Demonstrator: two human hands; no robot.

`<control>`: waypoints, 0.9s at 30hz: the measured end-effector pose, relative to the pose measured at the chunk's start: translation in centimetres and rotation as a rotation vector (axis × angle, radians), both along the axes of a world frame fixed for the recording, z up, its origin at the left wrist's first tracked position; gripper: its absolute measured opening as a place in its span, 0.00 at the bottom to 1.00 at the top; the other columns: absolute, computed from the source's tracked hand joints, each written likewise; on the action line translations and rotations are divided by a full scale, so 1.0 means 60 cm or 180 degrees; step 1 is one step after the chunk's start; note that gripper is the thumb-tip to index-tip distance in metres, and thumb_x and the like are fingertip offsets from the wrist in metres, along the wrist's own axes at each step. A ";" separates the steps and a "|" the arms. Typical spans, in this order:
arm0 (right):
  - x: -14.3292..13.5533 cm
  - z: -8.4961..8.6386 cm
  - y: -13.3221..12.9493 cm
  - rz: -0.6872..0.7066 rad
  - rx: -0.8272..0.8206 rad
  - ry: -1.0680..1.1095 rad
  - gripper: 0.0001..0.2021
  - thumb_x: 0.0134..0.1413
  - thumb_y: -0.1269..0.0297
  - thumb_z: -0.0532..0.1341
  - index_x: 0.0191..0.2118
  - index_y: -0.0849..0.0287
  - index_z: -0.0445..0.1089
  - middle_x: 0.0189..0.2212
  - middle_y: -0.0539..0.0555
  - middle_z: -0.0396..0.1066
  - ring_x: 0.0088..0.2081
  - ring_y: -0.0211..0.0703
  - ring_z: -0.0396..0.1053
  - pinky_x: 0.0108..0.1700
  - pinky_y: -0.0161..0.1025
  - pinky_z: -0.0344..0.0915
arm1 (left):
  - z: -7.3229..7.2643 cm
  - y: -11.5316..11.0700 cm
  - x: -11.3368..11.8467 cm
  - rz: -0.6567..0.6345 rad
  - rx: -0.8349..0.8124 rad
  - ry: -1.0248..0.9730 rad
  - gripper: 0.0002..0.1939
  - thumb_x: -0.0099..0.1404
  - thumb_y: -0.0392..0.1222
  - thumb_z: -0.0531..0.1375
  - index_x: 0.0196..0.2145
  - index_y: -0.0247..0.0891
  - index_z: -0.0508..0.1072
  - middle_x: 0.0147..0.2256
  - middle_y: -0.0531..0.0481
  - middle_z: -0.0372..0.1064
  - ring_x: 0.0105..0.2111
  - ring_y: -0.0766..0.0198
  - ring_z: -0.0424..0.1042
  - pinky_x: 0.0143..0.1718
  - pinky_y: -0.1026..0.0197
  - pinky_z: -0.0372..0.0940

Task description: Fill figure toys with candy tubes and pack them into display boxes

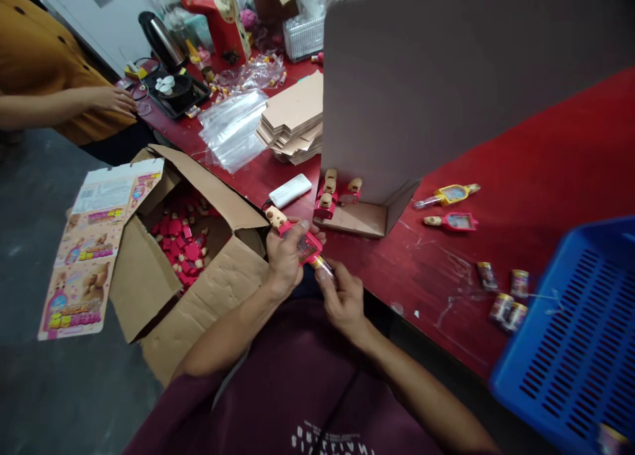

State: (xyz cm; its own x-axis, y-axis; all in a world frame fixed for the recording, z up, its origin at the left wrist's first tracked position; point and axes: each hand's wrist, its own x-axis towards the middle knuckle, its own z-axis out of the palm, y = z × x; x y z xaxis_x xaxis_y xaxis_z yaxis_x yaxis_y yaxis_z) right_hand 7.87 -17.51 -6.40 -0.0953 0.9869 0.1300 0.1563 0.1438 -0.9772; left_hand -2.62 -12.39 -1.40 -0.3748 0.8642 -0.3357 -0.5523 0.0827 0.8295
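My left hand (286, 256) is closed round a pink toy (308, 247) with a beige animal-head top, held over the table's near edge. A small clear tube with a yellow cap (322, 267) sits at the toy's lower end, and the fingers of my right hand (343, 297) pinch it. Similar pink toys (325, 204) stand inside the upright cardboard box (367, 218) just beyond my hands. A yellow toy (452, 194) and another pink toy (454, 221) lie on the red table (397, 270) to the right. Several small capped tubes (519, 283) lie nearer the basket.
An open carton (208, 270) of pink pieces (183, 247) is at the left, with a printed card (89, 256) on its flap. Flat cardboard (292, 114), a white power bank (290, 190) and plastic bags (235, 127) lie behind. A blue basket (570, 243) is right. Another person's hand (113, 100) shows upper left.
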 end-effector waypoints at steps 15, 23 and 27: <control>0.045 -0.003 0.028 0.0489 0.0745 -0.0727 0.28 0.62 0.57 0.57 0.64 0.59 0.54 0.54 0.65 0.66 0.53 0.52 0.66 0.53 0.52 0.66 | -0.015 -0.027 0.004 -0.1165 0.0440 0.1714 0.11 0.54 0.40 0.67 0.35 0.37 0.73 0.39 0.45 0.73 0.40 0.60 0.73 0.43 0.60 0.68; 0.144 -0.039 0.122 -0.0789 0.0866 -0.1423 0.12 0.53 0.55 0.63 0.34 0.59 0.66 0.31 0.55 0.68 0.30 0.44 0.66 0.33 0.41 0.64 | -0.127 -0.020 0.044 -0.1906 0.0669 0.3714 0.23 0.67 0.41 0.54 0.57 0.32 0.64 0.56 0.33 0.64 0.58 0.49 0.63 0.61 0.45 0.57; 0.137 -0.077 0.188 -0.0791 0.0738 -0.1646 0.13 0.52 0.54 0.61 0.28 0.58 0.64 0.27 0.55 0.66 0.28 0.45 0.65 0.32 0.42 0.63 | -0.190 0.019 0.074 -0.3057 0.0553 0.5181 0.29 0.64 0.38 0.55 0.60 0.20 0.61 0.62 0.26 0.55 0.64 0.42 0.52 0.65 0.43 0.47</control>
State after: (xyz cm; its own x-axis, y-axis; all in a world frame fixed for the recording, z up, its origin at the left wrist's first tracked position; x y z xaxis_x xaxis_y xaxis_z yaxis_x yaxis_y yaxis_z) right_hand 16.07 -6.20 -11.03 0.0257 0.9393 0.3421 0.6574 0.2419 -0.7137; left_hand 1.79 -11.26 -12.80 0.3680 0.9245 -0.0990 0.8425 -0.2865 0.4562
